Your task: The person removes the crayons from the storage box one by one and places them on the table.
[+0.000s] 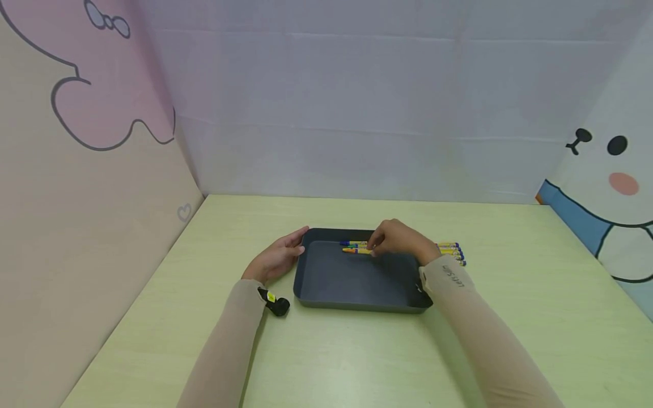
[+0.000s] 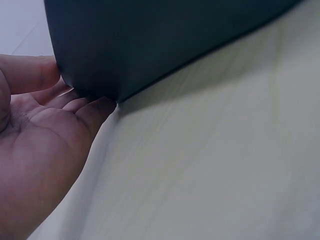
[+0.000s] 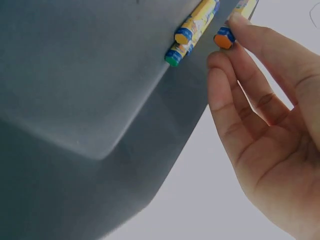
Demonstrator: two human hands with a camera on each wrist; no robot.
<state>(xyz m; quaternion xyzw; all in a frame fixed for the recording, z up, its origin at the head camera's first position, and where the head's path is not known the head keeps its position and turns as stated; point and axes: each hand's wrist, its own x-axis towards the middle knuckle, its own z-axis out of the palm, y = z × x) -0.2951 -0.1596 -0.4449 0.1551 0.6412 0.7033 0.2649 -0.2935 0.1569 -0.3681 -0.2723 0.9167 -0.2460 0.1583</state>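
Right hand [image 1: 397, 238] over the far part of the dark tray [image 1: 357, 294], fingertips [image 3: 235, 25] pinching 1 orange-tipped crayon [image 3: 225, 37]; 2 more crayons [image 3: 187, 40] lie beside it on the tray floor, others [image 1: 451, 252] on the table [image 1: 326, 351] right of the tray; long axes run left-right. Left hand [image 1: 275, 258], fingers straight, rests against the tray's left wall. The crayon looks light, stiff, waxy, likely brittle; best held mid-barrel.
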